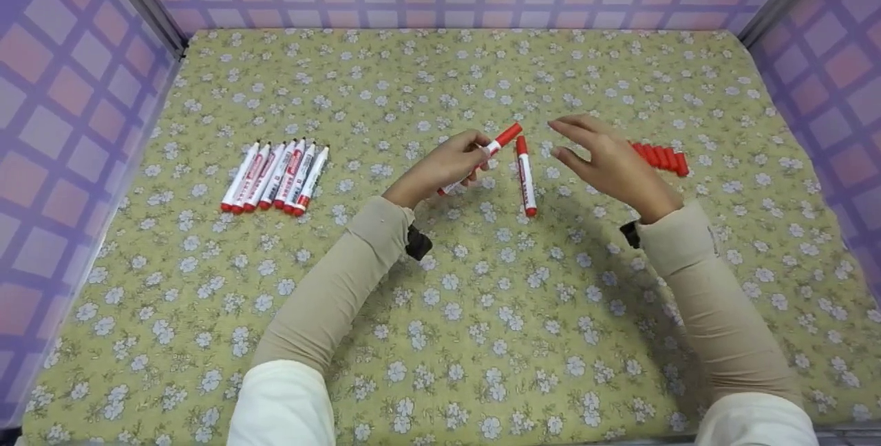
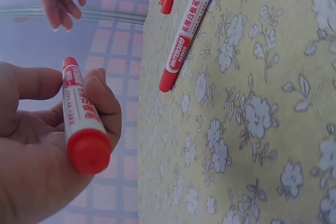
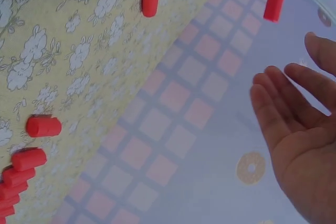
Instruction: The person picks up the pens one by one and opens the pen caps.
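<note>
Whiteboard marker (image 1: 484,155) with a red cap sits in the left hand (image 1: 446,165), whose fingers (image 2: 102,106) and thumb curl round its white barrel, cap end raised toward two o'clock above the desk (image 1: 440,336). Just beside it, at about three o'clock from that hand, a second capped marker (image 1: 526,176) lies flat on the flowered cloth, running roughly twelve to six, touching neither hand. Right hand (image 1: 606,157) hovers at three o'clock of that lying marker, its fingers (image 3: 283,114) straight and slightly spread, holding nothing, palm turned toward the left hand. Behind the right hand, toward three o'clock, a short row of loose red caps (image 1: 662,157) rests on the cloth, close together. Well apart, at nine o'clock from the left hand, a row of markers (image 1: 275,177) lies side by side, barrels touching, all slanted toward one o'clock.
</note>
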